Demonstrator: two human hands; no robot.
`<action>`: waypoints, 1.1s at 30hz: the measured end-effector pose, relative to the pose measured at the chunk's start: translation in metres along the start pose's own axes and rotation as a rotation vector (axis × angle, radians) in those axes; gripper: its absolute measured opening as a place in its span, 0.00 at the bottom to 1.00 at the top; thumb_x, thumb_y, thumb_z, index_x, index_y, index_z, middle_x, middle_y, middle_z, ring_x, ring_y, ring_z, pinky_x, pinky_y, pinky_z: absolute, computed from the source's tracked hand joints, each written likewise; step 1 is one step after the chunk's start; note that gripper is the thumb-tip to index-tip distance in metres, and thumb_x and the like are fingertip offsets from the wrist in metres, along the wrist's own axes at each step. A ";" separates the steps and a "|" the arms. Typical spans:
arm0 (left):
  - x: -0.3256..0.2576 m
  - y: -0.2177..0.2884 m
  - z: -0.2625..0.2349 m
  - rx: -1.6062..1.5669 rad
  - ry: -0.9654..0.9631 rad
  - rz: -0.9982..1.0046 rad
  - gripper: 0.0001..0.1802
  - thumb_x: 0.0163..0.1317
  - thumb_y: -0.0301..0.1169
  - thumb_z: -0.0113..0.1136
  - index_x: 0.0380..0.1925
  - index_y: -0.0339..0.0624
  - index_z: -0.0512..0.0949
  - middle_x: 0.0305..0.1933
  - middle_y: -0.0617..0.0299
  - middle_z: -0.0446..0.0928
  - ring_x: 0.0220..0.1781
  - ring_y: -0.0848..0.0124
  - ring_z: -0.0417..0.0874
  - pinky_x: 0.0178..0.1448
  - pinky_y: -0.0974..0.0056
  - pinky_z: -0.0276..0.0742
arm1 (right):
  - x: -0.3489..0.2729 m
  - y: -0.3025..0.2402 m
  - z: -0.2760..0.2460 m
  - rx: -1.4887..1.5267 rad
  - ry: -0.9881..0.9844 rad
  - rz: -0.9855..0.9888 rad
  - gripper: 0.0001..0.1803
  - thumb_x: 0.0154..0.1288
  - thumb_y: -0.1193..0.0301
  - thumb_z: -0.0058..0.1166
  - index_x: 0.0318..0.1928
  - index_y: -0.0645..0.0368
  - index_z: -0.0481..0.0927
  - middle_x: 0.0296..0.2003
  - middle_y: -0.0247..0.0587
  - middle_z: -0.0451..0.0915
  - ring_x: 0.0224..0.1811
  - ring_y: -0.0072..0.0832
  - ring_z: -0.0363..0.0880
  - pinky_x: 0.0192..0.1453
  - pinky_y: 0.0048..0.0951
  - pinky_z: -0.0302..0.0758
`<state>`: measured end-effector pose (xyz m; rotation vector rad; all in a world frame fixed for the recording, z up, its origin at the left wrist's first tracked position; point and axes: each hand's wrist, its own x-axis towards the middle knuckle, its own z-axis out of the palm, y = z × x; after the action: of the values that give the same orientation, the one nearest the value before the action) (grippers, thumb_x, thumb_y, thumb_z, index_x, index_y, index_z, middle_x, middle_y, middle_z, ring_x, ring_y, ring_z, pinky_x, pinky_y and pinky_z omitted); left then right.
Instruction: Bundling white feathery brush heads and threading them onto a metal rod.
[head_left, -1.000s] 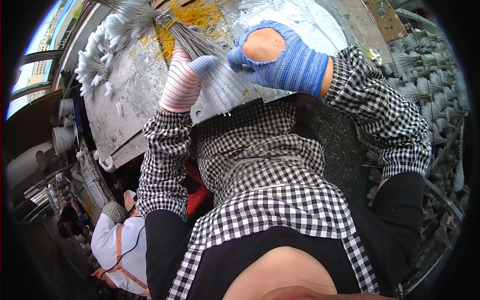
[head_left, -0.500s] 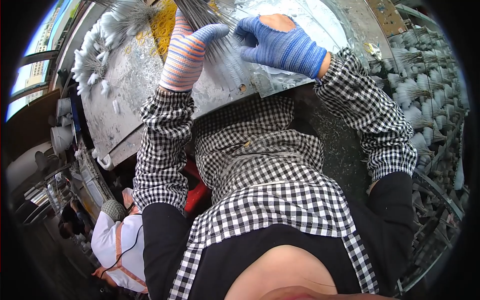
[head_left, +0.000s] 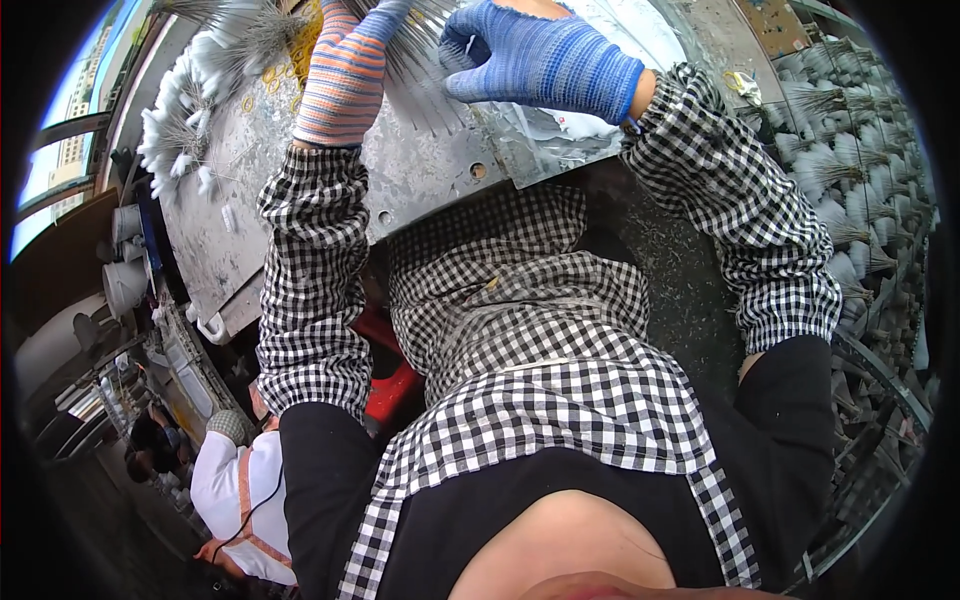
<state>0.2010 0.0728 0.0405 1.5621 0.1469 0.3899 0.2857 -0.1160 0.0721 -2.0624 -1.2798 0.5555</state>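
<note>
Head view, top part: a grey metal worktable [head_left: 420, 170] fills the upper middle, w/ a lighter sheet of plastic film [head_left: 640, 30] over its right side. On the right, many finished bundles [head_left: 850, 170] of thin grey bristles stand in rows in a wire rack. On the table's left edge lie more bundles with white tips [head_left: 175, 140], and near them a scatter of small yellow rubber bands [head_left: 275, 85].

The thing in work is a fan of thin metal-grey bristles [head_left: 425, 70], lying on the table between both hands and running out of the picture at the top.

The left hand [head_left: 345, 70], in a glove w/ orange and blue stripes, is closed around the bristles from the left. The right hand [head_left: 535, 60], in a blue glove, presses on the fan from the right, fingers curled; how tight it grips I cannot tell, because the fingertips are at the frame edge.

To do this step well, I think the left hand must hold firm so no bristle slips, while the right one combs the ends even. Keep the bands close by, approx. within reach.
</note>
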 end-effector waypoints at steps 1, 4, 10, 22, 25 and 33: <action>0.001 0.011 0.005 0.058 0.023 -0.004 0.26 0.75 0.31 0.56 0.71 0.44 0.66 0.60 0.69 0.72 0.60 0.79 0.70 0.66 0.70 0.66 | 0.001 0.000 0.002 -0.100 0.072 -0.028 0.19 0.55 0.58 0.64 0.37 0.64 0.84 0.34 0.56 0.83 0.38 0.47 0.84 0.46 0.43 0.80; 0.008 0.000 0.001 -0.167 0.059 -0.051 0.20 0.74 0.32 0.58 0.64 0.47 0.71 0.45 0.74 0.75 0.45 0.82 0.75 0.53 0.72 0.72 | 0.007 0.011 0.011 -0.223 0.227 -0.140 0.23 0.56 0.55 0.64 0.39 0.66 0.83 0.38 0.60 0.82 0.44 0.53 0.82 0.51 0.45 0.79; 0.006 -0.002 0.011 -0.368 0.001 -0.104 0.12 0.73 0.33 0.61 0.53 0.51 0.74 0.39 0.74 0.76 0.39 0.79 0.79 0.45 0.71 0.77 | 0.013 0.023 0.002 -0.093 0.057 -0.050 0.21 0.58 0.57 0.60 0.40 0.64 0.84 0.36 0.59 0.84 0.42 0.50 0.84 0.49 0.43 0.79; 0.020 -0.021 0.023 -0.436 0.018 -0.070 0.13 0.72 0.35 0.63 0.52 0.46 0.76 0.40 0.72 0.78 0.40 0.78 0.79 0.46 0.70 0.76 | 0.010 0.032 0.005 -0.223 0.149 -0.024 0.16 0.57 0.60 0.62 0.37 0.61 0.85 0.30 0.52 0.84 0.33 0.45 0.84 0.42 0.41 0.80; 0.023 -0.008 0.047 -0.241 0.017 0.050 0.17 0.69 0.31 0.67 0.55 0.42 0.75 0.40 0.73 0.78 0.42 0.80 0.79 0.49 0.72 0.75 | 0.005 0.048 0.008 -0.060 0.225 -0.025 0.17 0.62 0.59 0.63 0.40 0.61 0.85 0.31 0.48 0.85 0.33 0.39 0.85 0.42 0.38 0.80; 0.043 -0.032 0.066 0.870 -0.132 0.932 0.18 0.44 0.31 0.77 0.38 0.56 0.84 0.35 0.63 0.76 0.42 0.59 0.77 0.44 0.57 0.76 | -0.003 0.106 0.014 -0.157 0.233 -0.028 0.18 0.67 0.58 0.63 0.48 0.57 0.84 0.39 0.45 0.86 0.42 0.37 0.84 0.49 0.37 0.79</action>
<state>0.2678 0.0258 0.0165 2.4616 -0.6229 1.0361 0.3425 -0.1483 -0.0132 -2.1595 -1.2454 0.1994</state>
